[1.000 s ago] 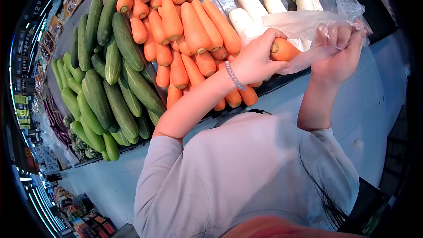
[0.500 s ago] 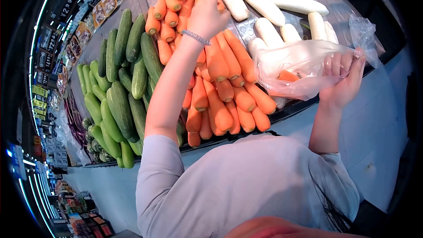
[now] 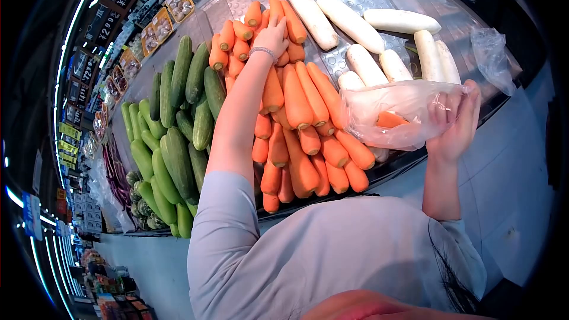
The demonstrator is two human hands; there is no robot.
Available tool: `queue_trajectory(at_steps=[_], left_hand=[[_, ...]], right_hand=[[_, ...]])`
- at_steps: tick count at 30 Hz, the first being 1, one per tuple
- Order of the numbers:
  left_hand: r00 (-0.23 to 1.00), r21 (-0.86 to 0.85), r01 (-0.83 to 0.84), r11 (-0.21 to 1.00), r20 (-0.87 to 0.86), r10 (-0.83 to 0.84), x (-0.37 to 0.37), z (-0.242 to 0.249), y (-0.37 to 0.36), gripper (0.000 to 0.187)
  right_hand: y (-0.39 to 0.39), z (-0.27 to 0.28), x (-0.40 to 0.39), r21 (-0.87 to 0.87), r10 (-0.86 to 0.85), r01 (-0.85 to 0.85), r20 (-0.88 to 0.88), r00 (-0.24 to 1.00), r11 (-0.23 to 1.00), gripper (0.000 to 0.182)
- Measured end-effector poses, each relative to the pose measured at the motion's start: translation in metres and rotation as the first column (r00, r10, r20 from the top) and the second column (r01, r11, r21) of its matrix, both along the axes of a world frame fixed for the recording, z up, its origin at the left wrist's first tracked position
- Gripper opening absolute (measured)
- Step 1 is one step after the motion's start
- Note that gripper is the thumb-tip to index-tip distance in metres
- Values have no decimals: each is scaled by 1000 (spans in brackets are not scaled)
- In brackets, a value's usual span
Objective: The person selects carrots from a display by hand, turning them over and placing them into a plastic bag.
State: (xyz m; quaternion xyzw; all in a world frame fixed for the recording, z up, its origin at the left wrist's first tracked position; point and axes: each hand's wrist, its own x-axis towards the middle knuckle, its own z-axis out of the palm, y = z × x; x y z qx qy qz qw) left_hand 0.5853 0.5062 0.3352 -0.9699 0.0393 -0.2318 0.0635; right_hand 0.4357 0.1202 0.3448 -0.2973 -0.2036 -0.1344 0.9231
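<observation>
My left hand (image 3: 271, 40), with a beaded bracelet at the wrist, reaches into the far part of a heap of orange carrots (image 3: 296, 98). Its fingers are stretched out over the carrots and touch them; no carrot is lifted. My right hand (image 3: 453, 121) is closed on the edge of a clear plastic bag (image 3: 385, 101). Through the film an orange carrot piece (image 3: 391, 120) shows inside. The bag hangs beside the carrots, in front of several white radishes (image 3: 367, 64).
Left of the carrots lie dark green cucumbers (image 3: 181, 71) and lighter green gourds (image 3: 160, 184). Purple long vegetables (image 3: 118, 172) lie beyond them. Packed trays (image 3: 179, 3) line the far edge. A crumpled plastic bag (image 3: 493, 59) lies at the right corner of the stand.
My left hand has come down from above the carrots onto them, its fingers now pointing away from me. The right hand still grips the bag. The view has shifted slightly.
</observation>
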Motion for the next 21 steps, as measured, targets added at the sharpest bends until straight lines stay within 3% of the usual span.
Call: queue_trajectory(at_steps=[1,2,3,4,5,7,11,13,15,17,20,21], left_hand=[[995,-31,72,997,78,-69,2,0,6,63],[926,7,192,981,330,-184,10,-4,14,54],[947,-435,257,863,292,-135,-1,8,7,51],[966,-787,254,562,235,-108,-21,30,-8,48],[980,-972,184,144,170,-106,-42,43,-17,45],[923,-881,290,-374,360,-132,-92,50,-13,46],[676,-400,271,-876,726,-122,-198,16,-12,55],[659,-498,271,-824,719,-218,-238,-1,-24,65],[608,-603,94,-792,665,-434,-258,-19,-18,83],[598,-622,37,-782,641,-481,-272,-40,-20,82],[667,-308,-16,-951,705,-240,-294,-43,-48,74],[678,-313,4,-950,699,-227,-298,-37,-55,70]], right_hand=[[2,1,-1,-4,-2,2,-10,1000,1000,22],[3,2,-3,-9,-4,4,-18,1000,1000,22],[5,3,-4,-16,-6,6,-27,1000,1000,22],[6,3,-5,-28,-21,20,-44,999,999,22],[6,2,-6,-41,-32,30,-63,997,999,22],[10,-1,-10,-64,-47,39,-121,992,997,22],[19,-9,-13,-88,-73,58,-183,980,994,20],[23,-14,-14,-136,-106,77,-217,970,988,19],[30,-16,-16,-183,-160,113,-265,951,977,16],[33,-24,-17,-189,-147,97,-271,951,977,17],[39,-32,-18,-249,-158,97,-238,958,964,19],[42,-33,-19,-262,-179,114,-242,953,958,19]])
